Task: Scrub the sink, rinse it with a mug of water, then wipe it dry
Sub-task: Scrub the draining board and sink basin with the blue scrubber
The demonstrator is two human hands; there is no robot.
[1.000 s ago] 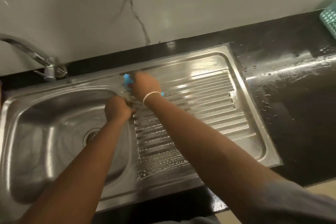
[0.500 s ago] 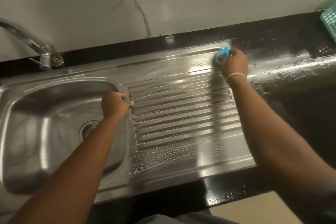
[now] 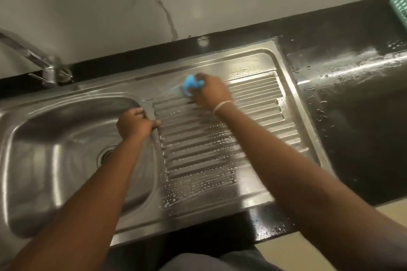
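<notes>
Blue scrubber (image 3: 191,85) sits clenched in the right hand (image 3: 211,92), pressed on the far left end of the ribbed, soapy drainboard (image 3: 253,116). A pale band (image 3: 222,105) circles that wrist. The left hand (image 3: 136,124) curls closed over the ridge between basin (image 3: 55,156) and drainboard, fingers wrapped on the steel sink (image 3: 308,121) edge. Beyond stand the tap (image 3: 41,64), the wet black desk (image 3: 356,99), and a green basket (image 3: 399,4) at the far right corner.

The room is dim and a bit brownish. Light from above makes bright shiny streaks on the wet black table (image 3: 363,66) and the steel sink (image 3: 259,66). The right hand (image 3: 212,92) looks smeared, and straight lines bend near the edges.
</notes>
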